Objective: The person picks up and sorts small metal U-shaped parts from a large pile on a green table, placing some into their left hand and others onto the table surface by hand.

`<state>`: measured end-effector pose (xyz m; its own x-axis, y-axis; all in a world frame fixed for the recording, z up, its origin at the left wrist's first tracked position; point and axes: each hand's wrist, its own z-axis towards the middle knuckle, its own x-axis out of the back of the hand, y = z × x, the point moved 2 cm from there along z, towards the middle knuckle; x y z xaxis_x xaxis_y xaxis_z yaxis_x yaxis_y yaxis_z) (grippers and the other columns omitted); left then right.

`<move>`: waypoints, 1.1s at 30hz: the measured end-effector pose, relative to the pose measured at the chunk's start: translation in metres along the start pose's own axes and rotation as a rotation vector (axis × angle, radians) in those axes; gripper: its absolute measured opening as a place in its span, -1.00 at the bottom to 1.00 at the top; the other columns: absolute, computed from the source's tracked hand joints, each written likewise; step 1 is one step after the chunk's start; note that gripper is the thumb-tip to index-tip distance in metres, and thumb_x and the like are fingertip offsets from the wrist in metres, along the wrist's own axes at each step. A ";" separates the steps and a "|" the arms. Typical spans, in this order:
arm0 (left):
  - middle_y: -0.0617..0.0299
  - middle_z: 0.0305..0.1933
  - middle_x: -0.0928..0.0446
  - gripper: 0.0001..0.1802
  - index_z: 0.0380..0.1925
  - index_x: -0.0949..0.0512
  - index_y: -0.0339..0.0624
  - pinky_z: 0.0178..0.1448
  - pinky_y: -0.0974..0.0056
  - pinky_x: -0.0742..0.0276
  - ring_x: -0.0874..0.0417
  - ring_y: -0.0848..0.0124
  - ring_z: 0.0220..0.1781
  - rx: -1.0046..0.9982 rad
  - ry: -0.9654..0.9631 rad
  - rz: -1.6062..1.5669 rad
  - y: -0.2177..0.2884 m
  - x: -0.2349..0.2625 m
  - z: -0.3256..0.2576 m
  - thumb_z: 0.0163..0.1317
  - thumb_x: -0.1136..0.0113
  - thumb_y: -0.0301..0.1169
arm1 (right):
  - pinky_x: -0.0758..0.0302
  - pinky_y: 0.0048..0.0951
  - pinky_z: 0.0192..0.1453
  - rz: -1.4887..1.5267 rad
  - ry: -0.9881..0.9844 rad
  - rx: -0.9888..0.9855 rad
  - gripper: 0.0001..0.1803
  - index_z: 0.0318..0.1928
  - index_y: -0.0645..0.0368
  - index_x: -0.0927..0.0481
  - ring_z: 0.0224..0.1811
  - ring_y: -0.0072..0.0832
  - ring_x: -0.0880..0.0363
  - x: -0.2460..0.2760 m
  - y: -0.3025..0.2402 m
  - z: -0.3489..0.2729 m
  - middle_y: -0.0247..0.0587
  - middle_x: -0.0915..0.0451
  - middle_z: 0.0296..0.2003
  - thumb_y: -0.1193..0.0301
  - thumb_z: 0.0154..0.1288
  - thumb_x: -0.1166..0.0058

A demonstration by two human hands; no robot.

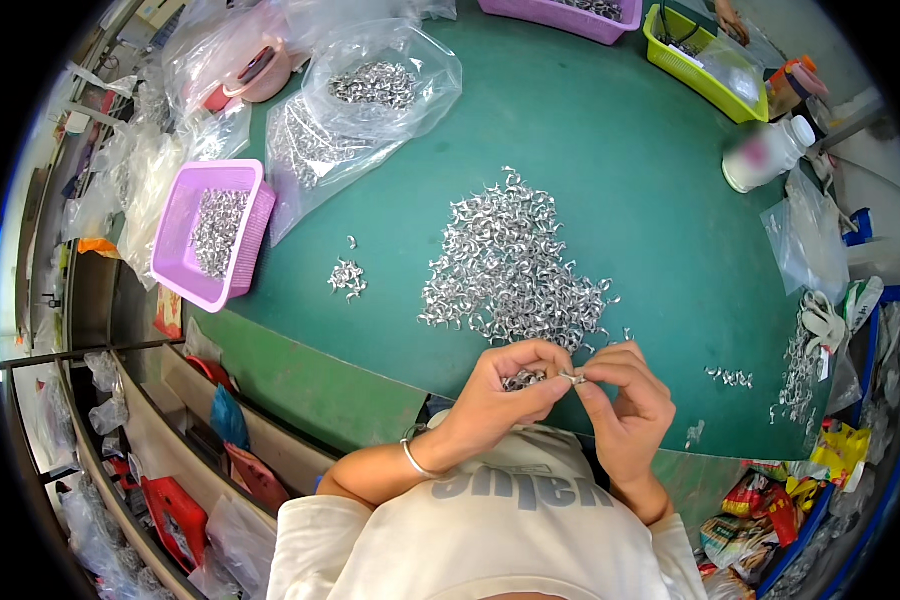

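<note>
My left hand is curled around several small curved silvery metal parts, some showing in its palm. Between the fingertips of both hands sits one such metal part. My right hand pinches that piece, its thumb and forefinger close to the left thumb. Just beyond my hands a large heap of the same metal parts spreads over the green table. A small cluster of parts lies to the left of the heap.
A purple basket of parts stands at the left, beside clear plastic bags holding more. A yellow-green basket and a white bottle are at the far right. More parts lie near the right edge, by a white glove.
</note>
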<state>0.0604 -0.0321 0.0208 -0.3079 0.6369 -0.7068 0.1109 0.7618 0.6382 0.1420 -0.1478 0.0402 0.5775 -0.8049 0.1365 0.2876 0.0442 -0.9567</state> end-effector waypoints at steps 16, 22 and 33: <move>0.33 -0.48 -0.48 -0.90 -0.42 -0.52 -0.33 -0.40 0.55 -0.27 -0.37 0.68 -0.46 -0.252 0.155 0.395 0.014 -0.006 -0.003 0.00 -0.18 -0.58 | -0.35 -0.52 -0.16 0.673 -0.076 -0.453 -0.91 -0.29 0.35 -0.49 -0.30 -0.54 -0.43 -0.002 0.009 -0.005 -0.23 -0.50 -0.36 0.62 0.17 0.04; 0.34 -0.50 -0.47 -0.92 -0.40 -0.51 -0.32 -0.53 0.57 -0.18 -0.33 0.68 -0.56 -0.176 0.180 0.320 0.011 0.002 0.005 0.06 -0.15 -0.56 | -0.36 -0.52 -0.16 0.870 -0.073 -0.672 -0.88 -0.28 0.32 -0.50 -0.31 -0.54 -0.45 -0.007 0.020 -0.001 -0.24 -0.52 -0.38 0.54 0.21 0.06; 0.43 -0.62 -0.27 -0.85 -0.26 -0.47 -0.33 -0.60 0.55 -0.01 -0.17 0.69 -0.65 -0.051 0.285 0.055 0.010 0.031 0.025 0.18 -0.08 -0.51 | -0.39 -0.46 -0.30 1.063 -0.111 -1.058 -0.90 -0.36 0.24 -0.49 -0.41 -0.46 -0.45 0.002 0.054 0.042 -0.20 -0.51 -0.44 0.46 0.21 0.03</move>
<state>0.0759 -0.0012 -0.0024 -0.5568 0.6127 -0.5609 0.0890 0.7153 0.6931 0.1911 -0.1222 -0.0002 0.2239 -0.6229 -0.7496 -0.9321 0.0879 -0.3515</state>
